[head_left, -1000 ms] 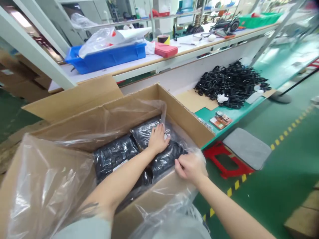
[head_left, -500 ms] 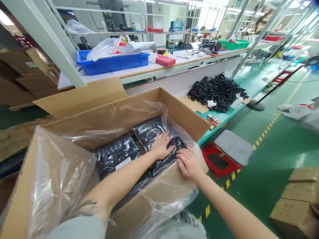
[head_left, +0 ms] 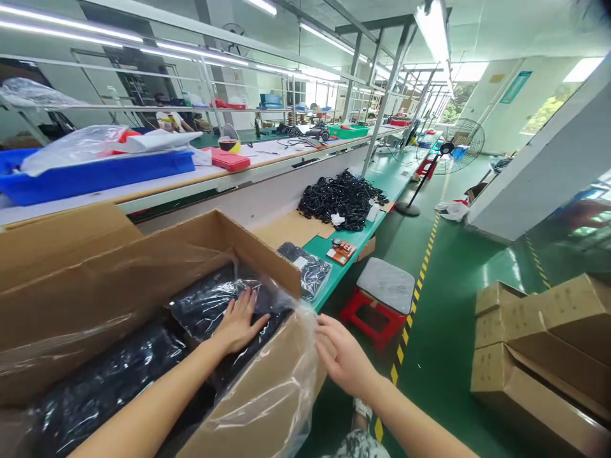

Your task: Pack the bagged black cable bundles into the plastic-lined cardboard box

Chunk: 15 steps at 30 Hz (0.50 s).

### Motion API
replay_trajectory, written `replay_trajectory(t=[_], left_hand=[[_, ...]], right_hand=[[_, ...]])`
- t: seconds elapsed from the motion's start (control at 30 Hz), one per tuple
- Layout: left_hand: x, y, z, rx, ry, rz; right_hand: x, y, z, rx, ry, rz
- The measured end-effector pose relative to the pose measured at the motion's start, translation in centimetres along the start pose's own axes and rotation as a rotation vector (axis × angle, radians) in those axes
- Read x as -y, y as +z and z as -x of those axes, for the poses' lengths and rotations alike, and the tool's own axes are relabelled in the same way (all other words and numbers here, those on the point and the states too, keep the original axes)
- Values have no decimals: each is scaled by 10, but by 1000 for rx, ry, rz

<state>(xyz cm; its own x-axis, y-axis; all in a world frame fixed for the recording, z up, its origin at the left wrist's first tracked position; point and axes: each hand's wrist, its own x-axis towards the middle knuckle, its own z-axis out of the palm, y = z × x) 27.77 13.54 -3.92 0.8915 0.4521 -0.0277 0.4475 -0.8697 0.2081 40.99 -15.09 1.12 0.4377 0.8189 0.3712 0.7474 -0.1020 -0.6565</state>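
Note:
A large cardboard box (head_left: 162,235) with a clear plastic liner (head_left: 274,391) stands in front of me. Shiny plastic bags of black items fill its bottom, one bag (head_left: 114,362) on the left and another bag (head_left: 203,305) toward the right end. My left hand (head_left: 241,326) lies with spread fingers on the right-hand bag. Just outside the box's near right corner is my right hand (head_left: 346,356), its fingers loosely bent beside the liner's edge; I see nothing held in it. One more bag of black items (head_left: 308,270) rests on the green bench, beyond the box.
The green bench (head_left: 394,168) carries a heap of black cables (head_left: 341,197) and a small orange-brown piece (head_left: 341,251). A red stool (head_left: 377,318) with a grey top stands beside it. Cardboard cartons (head_left: 539,343) are at right, a fan (head_left: 446,149) farther back. A blue tray (head_left: 105,175) sits on the shelf.
The view has swung right and up. My right hand has left the bag inside the box and is now outside its corner. My left hand stays on the bag.

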Motion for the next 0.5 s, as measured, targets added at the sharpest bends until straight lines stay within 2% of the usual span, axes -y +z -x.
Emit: replay_trajectory(t=[0.1, 0.27, 0.37, 0.5], left_hand=[[-2, 4, 0, 25, -42, -26], [-4, 9, 8, 1, -102, -63], [-19, -5, -1, 73, -207, -11], [-52, -40, -12, 64, -418, 78]], right_hand=[[-35, -21, 27, 101, 73, -100], [-123, -52, 85, 363, 307, -197], [-171, -64, 106, 551, 429, -200], [-211, -83, 104, 813, 518, -184]])
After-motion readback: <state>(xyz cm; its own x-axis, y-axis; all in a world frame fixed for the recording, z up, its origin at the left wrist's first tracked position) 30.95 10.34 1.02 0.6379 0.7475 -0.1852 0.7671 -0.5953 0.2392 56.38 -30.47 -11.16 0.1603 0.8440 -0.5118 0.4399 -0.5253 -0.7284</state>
